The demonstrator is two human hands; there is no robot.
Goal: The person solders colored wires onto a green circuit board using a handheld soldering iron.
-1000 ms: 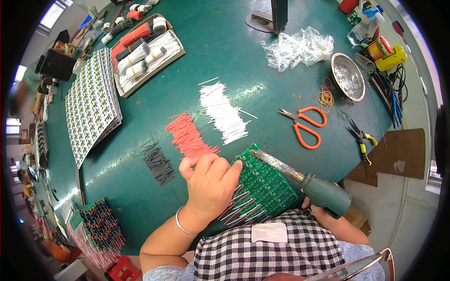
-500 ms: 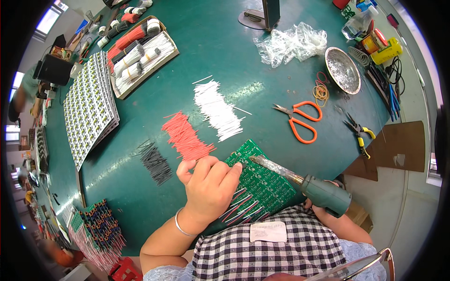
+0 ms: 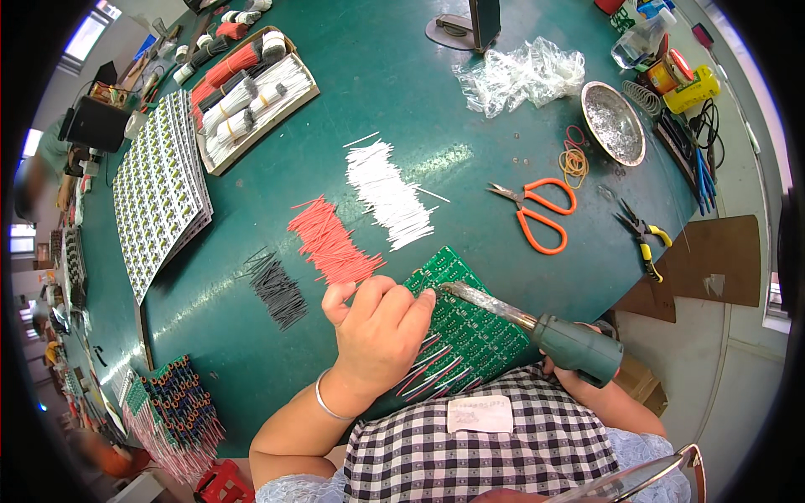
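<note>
A green circuit board (image 3: pixel 482 335) lies at the table's near edge, with several white, red and dark wires (image 3: pixel 436 369) running from its lower left part. My left hand (image 3: pixel 377 331) is over the board's left side, thumb and fingers pinched together. Whatever sits between those fingertips is too small to make out. My right hand (image 3: pixel 572 381) grips a soldering iron (image 3: pixel 577 348) with a green handle, which mostly hides its fingers. The iron's tip is down at the board, close beside my left thumb. Beyond my left hand lie piles of black wires (image 3: pixel 277 291), red wires (image 3: pixel 335 243) and white wires (image 3: pixel 389 197).
Orange-handled scissors (image 3: pixel 541 215), pliers (image 3: pixel 644 239), rubber bands (image 3: pixel 573 166) and a metal bowl (image 3: pixel 615 126) lie to the right. Clear plastic bags (image 3: pixel 524 75) are at the back. A tray of wire bundles (image 3: pixel 251 101), stacked board sheets (image 3: pixel 163 193) and wired boards (image 3: pixel 172 411) occupy the left.
The soldering iron has shifted slightly left, its tip now nearer my left thumb. My left hand has moved slightly right and stays pinched.
</note>
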